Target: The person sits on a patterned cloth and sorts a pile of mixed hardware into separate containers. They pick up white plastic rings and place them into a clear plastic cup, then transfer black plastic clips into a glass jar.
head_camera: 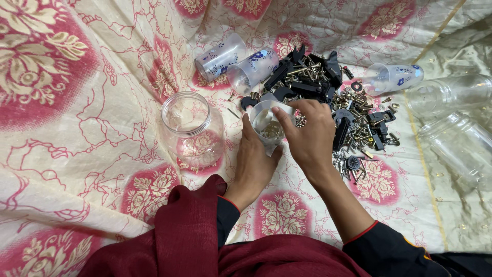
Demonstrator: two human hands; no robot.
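My left hand [254, 165] grips a translucent plastic cup [268, 119] from below and the side, holding it upright. Small brass-coloured screws lie at the cup's bottom. My right hand [310, 134] hovers over the cup's rim, fingers pinched together; whether a small part is between them I cannot tell. Just beyond the hands lies a heap of black plastic parts and brass screws [335, 102] on the cloth.
A clear round jar [190, 128] stands left of the cup. Two patterned cups [236, 62] lie on their sides behind it, a third [392, 77] beyond the heap. Two clear jars [453, 123] lie at the right on a floral cloth [77, 128].
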